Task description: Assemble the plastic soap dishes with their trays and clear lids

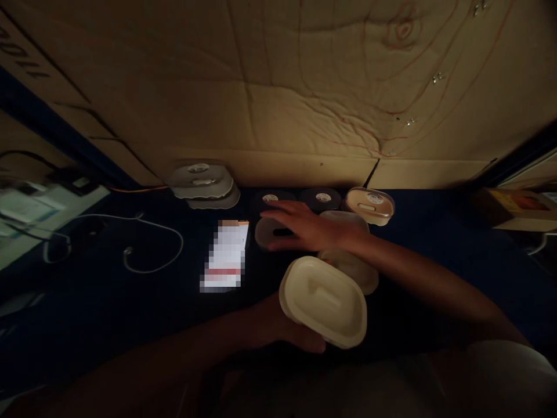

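A cream oval plastic container (324, 302) is tilted in front of me, its recessed face towards the camera. My left hand (291, 325) grips it from the left side, the thumb along its lower edge. Beyond it, my right hand (300, 223) stretches to the left with its fingers apart. Beneath those fingers is a pale translucent lid (263, 232) with a dark slot; whether they touch it I cannot tell. Another pale lid or container (361, 276) lies behind the cream one, partly covered by it. Part of a further pale piece (354, 219) shows behind my right wrist.
Along the cardboard wall (278, 116) stand grey stacked containers (204, 183), two dark round-ended lids (321, 198) and a peach container (369, 204). A lit phone (226, 255) lies left of my hands, near a white cable (165, 270). At right sits a box (517, 209).
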### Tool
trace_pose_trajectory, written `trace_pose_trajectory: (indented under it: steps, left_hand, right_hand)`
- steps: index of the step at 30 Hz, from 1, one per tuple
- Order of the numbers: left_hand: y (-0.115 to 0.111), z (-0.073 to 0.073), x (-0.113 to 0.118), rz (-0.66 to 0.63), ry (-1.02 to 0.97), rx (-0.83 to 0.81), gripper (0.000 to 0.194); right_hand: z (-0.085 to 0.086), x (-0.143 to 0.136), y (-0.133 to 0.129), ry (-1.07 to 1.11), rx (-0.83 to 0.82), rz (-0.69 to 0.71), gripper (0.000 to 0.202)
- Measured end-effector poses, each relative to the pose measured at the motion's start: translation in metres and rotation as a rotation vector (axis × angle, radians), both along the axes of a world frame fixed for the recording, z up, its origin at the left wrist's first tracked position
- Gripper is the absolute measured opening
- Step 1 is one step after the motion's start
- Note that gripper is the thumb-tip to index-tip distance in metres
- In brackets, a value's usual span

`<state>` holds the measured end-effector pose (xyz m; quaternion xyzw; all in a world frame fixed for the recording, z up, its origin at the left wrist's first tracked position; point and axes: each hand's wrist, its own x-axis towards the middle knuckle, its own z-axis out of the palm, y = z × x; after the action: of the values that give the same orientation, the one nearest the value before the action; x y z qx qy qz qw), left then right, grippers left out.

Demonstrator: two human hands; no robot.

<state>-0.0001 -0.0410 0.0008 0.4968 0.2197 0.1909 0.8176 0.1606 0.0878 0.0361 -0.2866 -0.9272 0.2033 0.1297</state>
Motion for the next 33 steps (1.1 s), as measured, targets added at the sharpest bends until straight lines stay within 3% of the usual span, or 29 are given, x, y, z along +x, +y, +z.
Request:
trace_pose_trajectory:
  steps: [3,5,9,16,19,22,26,28,33]
  left_hand:
    - [-0.001,-0.001,0.002,0.154,0.021,-0.011,0.048]
    - [-0.002,-0.002,0.004,0.304,0.049,-0.001,0.053]
    - [-0.004,-0.003,0.005,0.538,0.138,0.099,0.059]
    - [-0.002,0.000,0.007,0.525,0.166,0.051,0.053]
    - [-0.003,-0.001,0.010,0.439,0.171,0.089,0.042]
    - [-0.010,-0.002,0.010,0.323,0.223,0.081,0.042]
    - [-0.017,0.003,0.006,-0.142,0.350,0.182,0.031]
    - [-0.016,0.007,0.004,-0.293,0.354,0.278,0.027]
    - [-0.012,0.010,0.003,-0.327,0.369,0.341,0.033]
  right_hand:
    - [0.027,0.023,-0.020,0.154,-0.244,0.031,0.053]
    - [0.040,0.034,-0.038,0.141,-0.375,0.133,0.057]
    - [0.049,0.041,-0.067,0.045,-0.287,0.202,0.093]
    - [0.045,0.029,-0.067,-0.011,-0.170,0.104,0.078]
    - [0.042,0.025,-0.059,0.033,-0.065,0.082,0.075]
    - [0.044,0.016,-0.052,0.113,0.049,0.006,0.067]
    - [0.039,-0.005,-0.053,0.082,0.028,0.037,0.067]
    - [0.028,-0.016,-0.057,0.016,0.029,0.110,0.071]
    - [-0.004,-0.028,-0.067,-0.088,0.125,0.181,0.071]
